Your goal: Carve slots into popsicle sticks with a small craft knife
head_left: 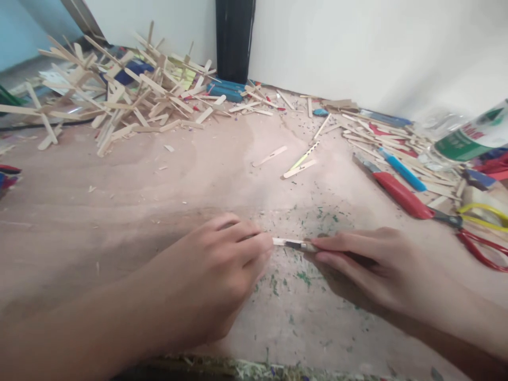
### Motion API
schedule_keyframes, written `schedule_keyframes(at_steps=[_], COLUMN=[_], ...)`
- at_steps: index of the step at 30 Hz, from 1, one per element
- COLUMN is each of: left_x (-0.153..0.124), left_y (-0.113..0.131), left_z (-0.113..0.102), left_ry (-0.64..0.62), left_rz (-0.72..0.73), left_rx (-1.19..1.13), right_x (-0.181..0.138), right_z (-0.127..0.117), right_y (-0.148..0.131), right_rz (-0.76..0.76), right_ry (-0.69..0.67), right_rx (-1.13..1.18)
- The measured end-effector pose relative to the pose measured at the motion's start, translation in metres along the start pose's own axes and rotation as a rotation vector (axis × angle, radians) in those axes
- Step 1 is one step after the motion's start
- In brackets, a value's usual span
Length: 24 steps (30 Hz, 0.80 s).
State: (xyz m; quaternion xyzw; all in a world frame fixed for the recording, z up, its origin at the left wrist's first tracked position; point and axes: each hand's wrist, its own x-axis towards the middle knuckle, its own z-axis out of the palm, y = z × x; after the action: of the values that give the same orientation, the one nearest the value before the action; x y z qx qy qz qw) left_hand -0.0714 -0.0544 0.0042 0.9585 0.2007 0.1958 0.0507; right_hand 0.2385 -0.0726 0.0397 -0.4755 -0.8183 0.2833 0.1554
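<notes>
My left hand (232,264) rests on the tabletop, its fingers closed around a wooden craft stick (279,241). Only the stick's right end shows; the rest is hidden under the fingers. My right hand (369,264) pinches a slim craft knife (307,247) between thumb and fingers. Its dark blade points left and lies against or just beside the stick's end; I cannot tell whether it cuts in. Green shavings (304,278) are scattered around and below both hands. Beyond them lie a loose stick (270,156) and a yellow-and-black strip (305,157) touching another stick.
A tangled heap of craft-stick pieces (135,95) fills the back left. To the right lie red-handled scissors (482,251), a long red tool (400,193), a blue pen-like tool (402,169), more sticks, and a plastic bottle (472,135) on its side. A black post (235,42) stands behind.
</notes>
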Motion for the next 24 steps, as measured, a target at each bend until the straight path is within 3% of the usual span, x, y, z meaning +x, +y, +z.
schedule_keyframes(at_steps=[11, 24], left_x=[0.002, 0.007], left_y=[0.002, 0.003], left_z=[-0.006, -0.012], left_ry=[-0.050, -0.041], left_rz=[-0.015, 0.003], left_rx=[0.014, -0.047], right_x=[-0.005, -0.004], right_z=[0.008, 0.012], right_y=[0.005, 0.007], right_rz=[-0.055, -0.038], right_ry=[0.122, 0.086], right_rx=[0.029, 0.079])
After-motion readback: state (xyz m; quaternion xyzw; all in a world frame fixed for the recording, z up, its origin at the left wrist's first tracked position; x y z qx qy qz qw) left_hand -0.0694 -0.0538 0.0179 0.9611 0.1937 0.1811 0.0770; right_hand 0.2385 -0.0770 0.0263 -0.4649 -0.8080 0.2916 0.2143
